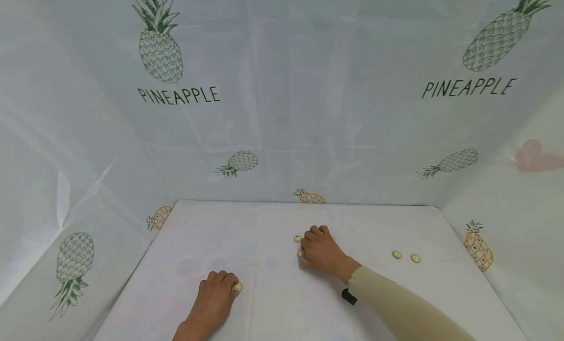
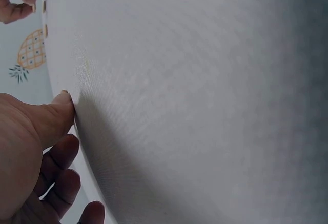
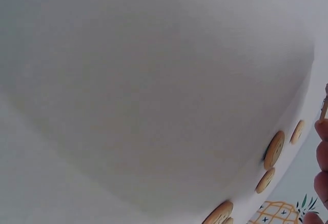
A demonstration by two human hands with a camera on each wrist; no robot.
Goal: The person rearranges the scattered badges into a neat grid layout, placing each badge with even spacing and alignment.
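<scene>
- Wooden discs (image 1: 397, 254): small, round, pale, with dark marks on some faces. They lay about the middle and right of the head view, on a white desk (image 1: 282, 306).
- Left hand (image 1: 211, 302), lower left of centre: fingers drawn in, thumb and fingertip pinching one disc (image 1: 238, 286) at its rim. The left wrist view showed the other fingers loosely bent, clear of it.
- Right hand (image 1: 321, 250), just right of centre: fingers curled, pinching another disc (image 1: 301, 252) on the hand's left side. In the right wrist view its edge showed at the far right.
- A loose disc (image 1: 297, 238) lay just above that one in the frame; a pair lay near each other farther right.
- More discs lined the lower right of the right wrist view; full count not certain, the hand hiding part of the desk.
- Step in hand, as judged: gripping and positioning discs, one per hand. Whether either was clear of the desk, could not tell.
- Next move seemed to call for steady rim pinches and care by the right hand around neighbouring discs.
</scene>
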